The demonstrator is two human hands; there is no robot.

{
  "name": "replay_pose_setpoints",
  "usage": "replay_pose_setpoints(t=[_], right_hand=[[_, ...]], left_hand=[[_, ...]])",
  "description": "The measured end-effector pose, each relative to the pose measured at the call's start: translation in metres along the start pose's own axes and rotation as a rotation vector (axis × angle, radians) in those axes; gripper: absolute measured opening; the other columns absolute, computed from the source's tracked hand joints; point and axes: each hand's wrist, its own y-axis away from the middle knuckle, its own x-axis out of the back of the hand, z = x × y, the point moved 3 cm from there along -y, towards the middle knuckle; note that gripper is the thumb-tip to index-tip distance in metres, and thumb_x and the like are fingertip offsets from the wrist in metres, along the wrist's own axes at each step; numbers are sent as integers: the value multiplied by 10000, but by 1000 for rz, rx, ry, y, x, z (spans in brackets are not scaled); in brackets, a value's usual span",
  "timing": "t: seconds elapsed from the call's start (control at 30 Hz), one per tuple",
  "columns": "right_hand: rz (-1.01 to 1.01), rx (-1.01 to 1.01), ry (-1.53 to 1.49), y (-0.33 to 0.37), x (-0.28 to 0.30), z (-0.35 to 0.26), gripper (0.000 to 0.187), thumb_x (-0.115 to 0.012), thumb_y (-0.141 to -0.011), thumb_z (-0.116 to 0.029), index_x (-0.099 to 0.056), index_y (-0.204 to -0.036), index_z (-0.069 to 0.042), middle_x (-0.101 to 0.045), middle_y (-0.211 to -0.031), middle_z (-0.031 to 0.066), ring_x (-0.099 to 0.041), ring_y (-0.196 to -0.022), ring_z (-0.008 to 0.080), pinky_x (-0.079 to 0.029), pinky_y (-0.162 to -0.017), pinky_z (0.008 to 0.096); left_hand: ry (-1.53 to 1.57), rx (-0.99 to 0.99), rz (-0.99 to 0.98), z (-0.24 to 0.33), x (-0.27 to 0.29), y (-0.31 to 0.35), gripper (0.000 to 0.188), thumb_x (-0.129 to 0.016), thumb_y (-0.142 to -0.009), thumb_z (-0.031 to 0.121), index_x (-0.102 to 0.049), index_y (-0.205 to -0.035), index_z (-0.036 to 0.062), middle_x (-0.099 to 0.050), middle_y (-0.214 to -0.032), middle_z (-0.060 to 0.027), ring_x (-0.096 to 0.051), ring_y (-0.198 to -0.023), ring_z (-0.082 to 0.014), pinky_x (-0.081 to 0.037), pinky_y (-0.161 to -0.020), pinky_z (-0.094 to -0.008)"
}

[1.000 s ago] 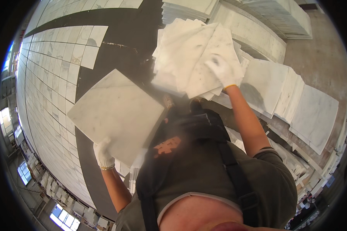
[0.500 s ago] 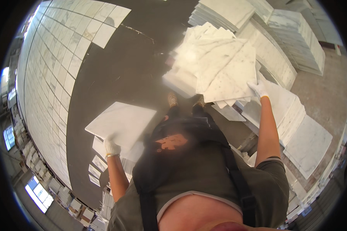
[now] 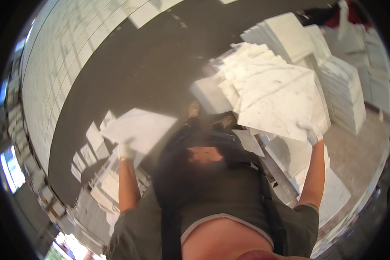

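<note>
My left hand [image 3: 126,150], in a white glove, holds a square white marble tile [image 3: 139,126] by its near edge. Its fingers lie over the top face; the underside of the grip is hidden. My right hand [image 3: 310,131], also gloved and slightly blurred, grips the near right corner of a grey-veined marble tile [image 3: 276,97]. That tile lies over a fanned pile of marble tiles [image 3: 234,65]. How far it is raised from the pile, I cannot tell.
Tall stacks of marble tiles [image 3: 340,89] stand at the far right. Upright tiles [image 3: 94,138] lean in a row at left, above more stacked tiles [image 3: 100,195]. Laid-out tiles [image 3: 69,56] cover the far left floor. Another person's red clothing [image 3: 353,15] shows at upper right.
The view has swung, shifting the laid-out tiles up and leftward. My right hand sits lower and farther right, still at the veined tile's corner. My left hand keeps its tile. Red clothing has appeared.
</note>
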Motion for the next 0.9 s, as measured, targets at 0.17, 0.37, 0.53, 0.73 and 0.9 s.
replay_pose_setpoints(t=[0.17,0.37,0.53,0.73,0.9], right_hand=[[116,87,114,14,-35,-29,436,-717,-751,-116,-649,-1157,26,-651,-1090,65,-618,-992,204,-502,-930,353],[181,42,68,44,-92,-84,449,-699,-759,-126,-624,-1152,79,-640,-1054,85,-629,-942,203,-524,-896,336],[210,11,160,58,-138,-123,579,-691,-729,-139,-557,-1233,113,-614,-1068,101,-618,-935,202,-522,-860,340],[175,105,299,69,-186,-162,440,-681,-680,-125,-642,-1068,78,-638,-914,62,-619,-776,182,-517,-717,317],[-6,136,252,83,-214,-172,451,-699,-656,-73,-655,-1078,80,-663,-915,87,-638,-792,198,-524,-735,324]], left_hand=[[57,126,194,-38,19,-16,239,-709,-804,192,-697,-939,-4,-607,-785,-74,-525,-693,-165,-459,-658,-310],[247,74,98,-31,10,-14,218,-675,-803,106,-698,-968,-36,-666,-907,-87,-608,-817,-201,-479,-726,-320],[201,42,130,-34,32,-26,218,-670,-804,109,-706,-972,-25,-669,-903,-77,-596,-805,-194,-475,-715,-327],[149,-29,205,-76,69,-23,232,-696,-748,91,-727,-949,-21,-695,-947,-102,-622,-861,-221,-499,-777,-351],[233,132,301,-123,109,-4,283,-653,-768,-26,-628,-1048,-54,-663,-924,-140,-683,-841,-309,-585,-793,-464]])
